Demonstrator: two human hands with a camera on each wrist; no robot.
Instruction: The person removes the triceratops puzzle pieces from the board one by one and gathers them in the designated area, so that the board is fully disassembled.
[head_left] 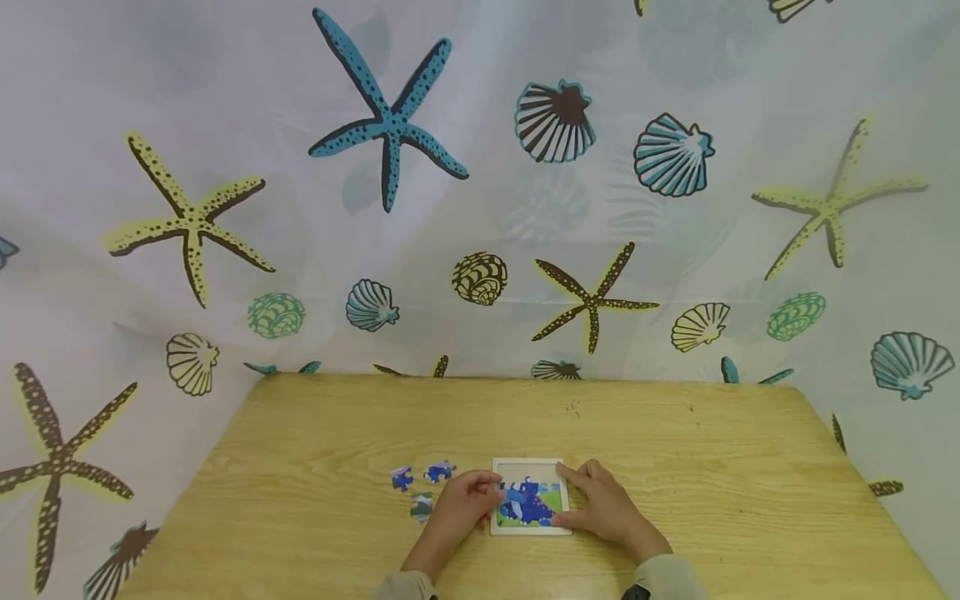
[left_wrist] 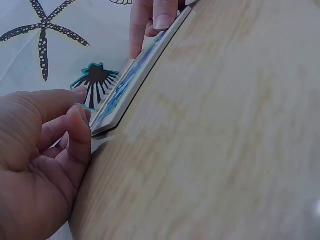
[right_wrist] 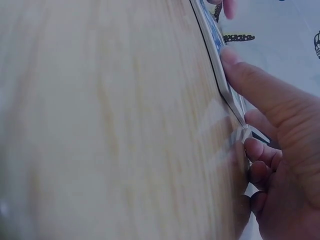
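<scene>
A small white-framed jigsaw puzzle [head_left: 531, 532] lies on the wooden table. Its lower part holds fitted pieces with a blue cartoon dinosaur; the strip along the top shows bare backing. My left hand [head_left: 463, 502] is at the left rim, thumb and forefinger bent toward each other. Their tips overlap a light blue puzzle piece [head_left: 516, 496] in the head view; I cannot tell whether they pinch it. From the other side my right hand [head_left: 609, 510] holds the frame, forefinger at the top right corner and thumb over the lower right. In the right wrist view, its thumb [right_wrist: 250, 80] presses the rim.
Three loose puzzle pieces lie left of the frame: one blue and pinkish [head_left: 402, 478], one dark blue [head_left: 439, 472] and one grey-green [head_left: 422, 506]. A white cloth [head_left: 480, 192] printed with starfish and shells hangs behind and beside the table [head_left: 337, 425].
</scene>
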